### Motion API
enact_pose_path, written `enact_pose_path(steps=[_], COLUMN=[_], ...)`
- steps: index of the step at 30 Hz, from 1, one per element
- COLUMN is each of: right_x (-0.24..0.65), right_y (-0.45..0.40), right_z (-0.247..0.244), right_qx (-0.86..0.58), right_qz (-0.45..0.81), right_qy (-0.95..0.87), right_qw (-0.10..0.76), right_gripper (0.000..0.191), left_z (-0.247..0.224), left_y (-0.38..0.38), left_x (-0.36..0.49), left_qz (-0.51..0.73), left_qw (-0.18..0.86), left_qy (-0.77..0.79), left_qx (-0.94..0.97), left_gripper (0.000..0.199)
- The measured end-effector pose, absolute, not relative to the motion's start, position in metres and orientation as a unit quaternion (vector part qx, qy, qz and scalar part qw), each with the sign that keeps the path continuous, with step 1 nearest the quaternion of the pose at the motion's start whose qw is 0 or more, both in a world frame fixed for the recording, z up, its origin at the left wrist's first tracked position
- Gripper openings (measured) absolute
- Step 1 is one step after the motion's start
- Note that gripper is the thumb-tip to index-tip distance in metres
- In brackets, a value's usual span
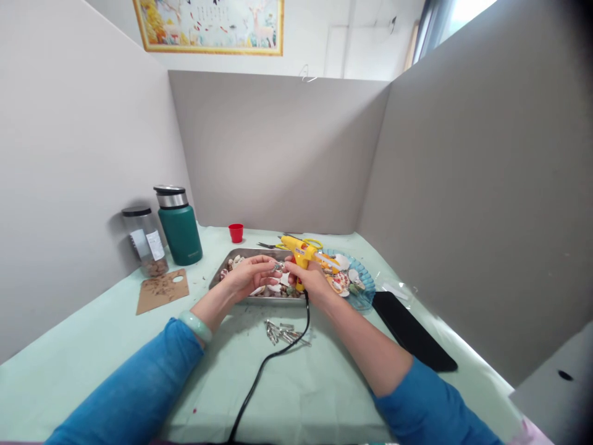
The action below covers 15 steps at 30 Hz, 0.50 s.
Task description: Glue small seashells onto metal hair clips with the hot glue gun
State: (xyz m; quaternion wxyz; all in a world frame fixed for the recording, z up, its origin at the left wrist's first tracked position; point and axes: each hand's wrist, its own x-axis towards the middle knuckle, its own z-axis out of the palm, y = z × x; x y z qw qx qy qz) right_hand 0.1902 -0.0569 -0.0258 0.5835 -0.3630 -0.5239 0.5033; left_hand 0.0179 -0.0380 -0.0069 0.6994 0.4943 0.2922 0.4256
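Observation:
My right hand (311, 279) is wrapped around a yellow glue gun (302, 251), whose nozzle points to the left. A black cord (273, 355) runs from its handle down to the front edge. Close beside it, my left hand (252, 276) pinches a small silvery piece (278, 266) too small to name exactly. The right fingertips are at this piece too; whether they touch it I cannot tell. Beneath both hands lies a metal tray (221, 278) with shells in it, partly covered by the hands. Several silvery metal clips (283, 334) lie loose in front of the tray.
A blue scalloped plate (368, 285) of shells stands right of the tray, near a black flat object (414, 334). Behind are yellow-handled scissors (312, 243) and a red cup (236, 233). A green bottle (180, 232), clear jar (147, 244) and brown card (162, 292) stand left.

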Motion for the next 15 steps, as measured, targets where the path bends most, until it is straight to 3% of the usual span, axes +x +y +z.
enact_pose_path(steps=[15], right_x=[0.186], right_y=[-0.053], right_z=[-0.032], right_qx=[-0.466], right_qz=[0.389], right_qy=[-0.585], right_qw=[0.538], right_gripper=[0.028], left_z=[0.012], left_y=[-0.043], left_x=[0.015], left_qz=[0.503], left_qw=[0.582], left_qy=[0.294], left_qx=[0.568], left_gripper=[0.030])
